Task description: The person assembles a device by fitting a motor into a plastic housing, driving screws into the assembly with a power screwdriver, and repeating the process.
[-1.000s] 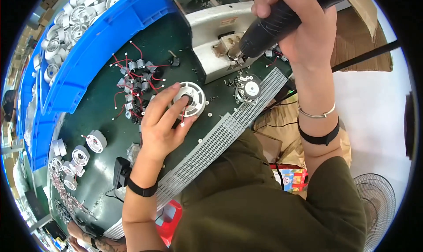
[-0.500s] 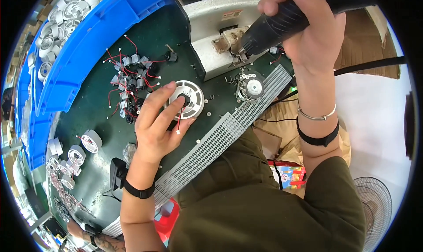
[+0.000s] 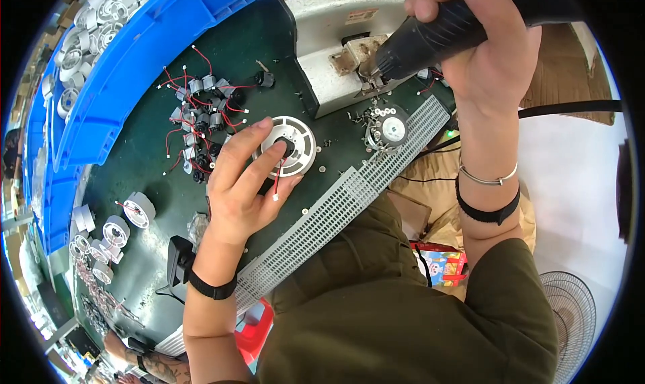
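My left hand (image 3: pixel 236 197) grips a round white plastic housing (image 3: pixel 304 130) lying on the dark green bench top. Its index finger rests at a small black motor (image 3: pixel 289 146) in the housing's middle, from which red wires lead to a white connector (image 3: pixel 276 197). In my right hand (image 3: pixel 497 65) is a black electric screwdriver (image 3: pixel 430 41), wrapped by the fingers. The tool's tip points down and left at the mouth of a metal screw feeder (image 3: pixel 322 81); whether it touches a screw is too small to tell.
Several small motors with red wires (image 3: pixel 201 118) lie left of the feeder. A round magnetic-looking dish with screws (image 3: pixel 392 130) sits by a grey perforated strip (image 3: pixel 336 202) along the bench edge. A blue bin (image 3: pixel 151 55) holds white housings. Another person's forearm (image 3: pixel 164 367) shows lower left.
The whole view has shifted slightly, bench things appearing a little further right. Both hands keep their hold, and the screwdriver tip stays at the screw feeder.
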`<state>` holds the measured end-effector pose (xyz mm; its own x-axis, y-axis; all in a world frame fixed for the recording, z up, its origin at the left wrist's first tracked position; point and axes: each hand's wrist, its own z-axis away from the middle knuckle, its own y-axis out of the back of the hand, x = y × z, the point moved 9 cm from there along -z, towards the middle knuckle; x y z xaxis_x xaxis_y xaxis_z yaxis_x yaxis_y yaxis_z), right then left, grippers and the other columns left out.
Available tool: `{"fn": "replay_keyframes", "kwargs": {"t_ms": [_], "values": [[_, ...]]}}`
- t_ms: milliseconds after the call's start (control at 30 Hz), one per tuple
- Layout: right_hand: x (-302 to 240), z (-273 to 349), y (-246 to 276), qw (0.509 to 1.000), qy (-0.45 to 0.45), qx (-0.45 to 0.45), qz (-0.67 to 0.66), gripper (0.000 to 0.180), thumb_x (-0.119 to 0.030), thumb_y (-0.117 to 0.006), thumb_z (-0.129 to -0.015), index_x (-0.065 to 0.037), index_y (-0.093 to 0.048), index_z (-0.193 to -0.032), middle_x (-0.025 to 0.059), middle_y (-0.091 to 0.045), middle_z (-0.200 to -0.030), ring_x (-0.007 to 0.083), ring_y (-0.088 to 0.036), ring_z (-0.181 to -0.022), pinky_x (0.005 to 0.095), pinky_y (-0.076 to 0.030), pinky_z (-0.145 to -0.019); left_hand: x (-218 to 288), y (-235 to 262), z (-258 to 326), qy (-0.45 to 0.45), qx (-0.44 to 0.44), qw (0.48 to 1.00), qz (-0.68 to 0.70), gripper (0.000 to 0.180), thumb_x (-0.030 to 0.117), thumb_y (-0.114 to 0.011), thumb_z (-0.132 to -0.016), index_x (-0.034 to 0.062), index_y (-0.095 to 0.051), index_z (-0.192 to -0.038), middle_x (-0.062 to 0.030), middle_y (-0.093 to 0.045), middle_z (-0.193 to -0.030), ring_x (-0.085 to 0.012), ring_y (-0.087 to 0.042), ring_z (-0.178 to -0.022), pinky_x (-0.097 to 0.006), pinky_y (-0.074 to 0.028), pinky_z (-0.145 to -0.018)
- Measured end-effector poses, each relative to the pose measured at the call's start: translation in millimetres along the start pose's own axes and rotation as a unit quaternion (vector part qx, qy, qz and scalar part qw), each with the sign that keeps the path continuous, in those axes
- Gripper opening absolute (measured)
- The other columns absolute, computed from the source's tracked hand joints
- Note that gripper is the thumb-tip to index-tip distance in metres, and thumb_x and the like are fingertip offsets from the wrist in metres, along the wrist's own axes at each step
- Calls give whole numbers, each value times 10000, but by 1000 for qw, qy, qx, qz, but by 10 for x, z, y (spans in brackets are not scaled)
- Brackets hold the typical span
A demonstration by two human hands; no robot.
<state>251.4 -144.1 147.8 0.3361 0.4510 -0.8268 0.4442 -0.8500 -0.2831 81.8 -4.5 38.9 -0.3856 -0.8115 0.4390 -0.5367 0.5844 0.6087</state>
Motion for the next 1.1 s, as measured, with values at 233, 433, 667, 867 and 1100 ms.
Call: {"fn": "replay_keyframes", "kwargs": {"t_ms": [233,433,667,867,1100], "values": [[-36,-5,-2,999,28,-10,15,443,-29,-605,-734,56,-426,-1130,97,-548,-633,193,-541,-495,287,-482,-491,-11,4,13,-1,7,1000,6,382,127,-787,-615,16,-646,-952,-175,-581,-1145,-322,-597,-979,-395,-512,-825],[-42,0,-39,998,42,-39,16,457,-59,-620,-746,66,-413,-1134,92,-541,-624,184,-545,-502,281,-486,-497,-6,3,1,-2,5,1000,1,378,131,-784,-620,16,-645,-953,-175,-582,-1142,-321,-598,-978,-394,-512,-825],[-25,6,-31,998,57,-21,22,431,-54,-607,-766,69,-419,-1135,97,-539,-637,183,-533,-511,282,-474,-509,-6,-7,5,0,3,1000,-1,383,136,-786,-621,23,-645,-958,-172,-582,-1147,-319,-597,-978,-389,-511,-825],[191,26,-134,815,30,-170,-553,429,-61,-576,-787,83,-399,-1151,96,-533,-657,195,-536,-528,302,-476,-535,-11,-19,-10,-9,2,1000,-9,402,175,-800,-609,36,-643,-951,-171,-576,-1152,-325,-593,-978,-393,-512,-807],[-203,145,-154,960,-30,-261,-95,284,-215,-410,-899,-17,-437,-1101,66,-457,-814,181,-471,-788,370,-382,-823,-38,-14,-9,34,14,999,-18,408,203,-812,-589,87,-637,-939,-169,-568,-1143,-335,-595,-943,-392,-516,-753]]}}
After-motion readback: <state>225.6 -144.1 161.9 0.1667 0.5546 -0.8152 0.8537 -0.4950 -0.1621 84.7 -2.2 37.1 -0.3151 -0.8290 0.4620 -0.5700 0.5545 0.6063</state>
